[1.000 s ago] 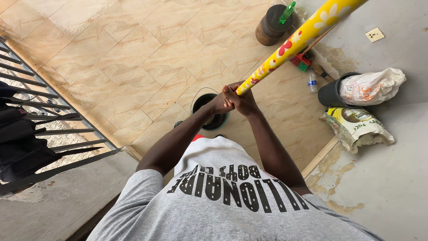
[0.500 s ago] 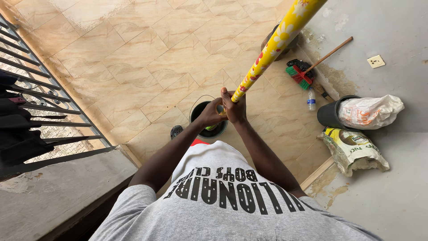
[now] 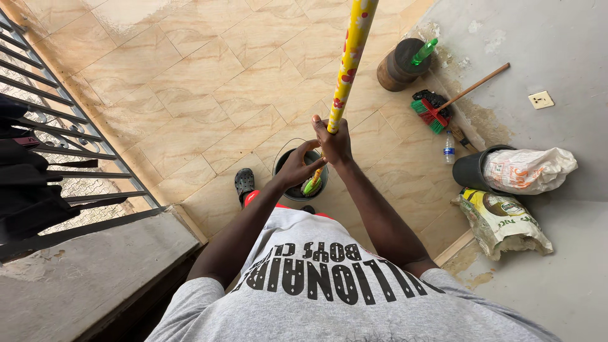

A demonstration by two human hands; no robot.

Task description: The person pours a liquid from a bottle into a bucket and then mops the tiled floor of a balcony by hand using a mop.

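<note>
Yellow flowered mop handle (image 3: 349, 57) now stands nearly upright over our bucket (image 3: 283, 158), right hand (image 3: 334, 142) gripping it tight, left hand (image 3: 296, 166) loosened, fingers spread beside it.

The mop handle (image 3: 347, 63) is yellow with red and white flowers and stands almost upright, its lower end going down into a dark round bucket (image 3: 283, 158) on the tiled floor.
</note>
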